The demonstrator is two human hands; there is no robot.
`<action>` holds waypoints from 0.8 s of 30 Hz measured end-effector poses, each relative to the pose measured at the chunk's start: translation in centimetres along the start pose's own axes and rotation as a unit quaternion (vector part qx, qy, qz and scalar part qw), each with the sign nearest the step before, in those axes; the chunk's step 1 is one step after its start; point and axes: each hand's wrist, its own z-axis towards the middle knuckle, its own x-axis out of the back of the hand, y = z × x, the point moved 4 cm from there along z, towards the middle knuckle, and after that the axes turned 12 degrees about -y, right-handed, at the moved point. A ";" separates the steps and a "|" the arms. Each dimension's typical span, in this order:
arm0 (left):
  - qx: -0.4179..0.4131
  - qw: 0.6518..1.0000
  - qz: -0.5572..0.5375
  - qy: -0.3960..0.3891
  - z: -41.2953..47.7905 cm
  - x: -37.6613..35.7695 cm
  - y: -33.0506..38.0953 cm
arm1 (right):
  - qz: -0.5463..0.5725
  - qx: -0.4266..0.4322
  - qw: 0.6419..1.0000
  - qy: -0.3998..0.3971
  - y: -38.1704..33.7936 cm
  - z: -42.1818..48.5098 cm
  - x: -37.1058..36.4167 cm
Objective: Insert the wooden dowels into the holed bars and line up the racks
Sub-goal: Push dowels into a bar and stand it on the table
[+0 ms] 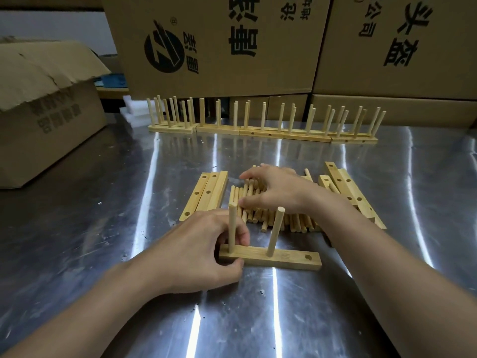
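A holed wooden bar lies in front of me on the metal table. Two dowels stand upright in it, one at the left end and one in the middle; the hole at its right end holds nothing. My left hand grips the bar's left end, thumb in front and fingers behind. My right hand reaches over a pile of loose dowels, its fingers curled down onto them. Whether it holds one is hidden. Finished racks stand in a row at the back.
Bare holed bars lie stacked left of the pile and to its right. Large printed cardboard boxes wall off the back, and a torn open box sits at the left. The shiny metal table is scuffed.
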 end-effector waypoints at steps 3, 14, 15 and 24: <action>-0.005 1.000 0.001 0.004 0.0 0.0 0.0 | -0.023 0.018 0.999 0.024 -0.5 0.1 0.1; -0.025 0.999 0.015 0.014 0.1 -0.3 -0.2 | 0.713 0.102 0.694 0.018 -0.5 -4.2 4.1; -0.026 0.999 0.015 0.014 0.1 -0.3 -0.2 | 0.764 0.106 0.637 0.007 -0.5 -4.9 3.9; -0.024 0.999 0.025 0.013 0.2 -0.4 -0.4 | 0.762 0.098 0.639 0.029 0.7 -9.5 0.4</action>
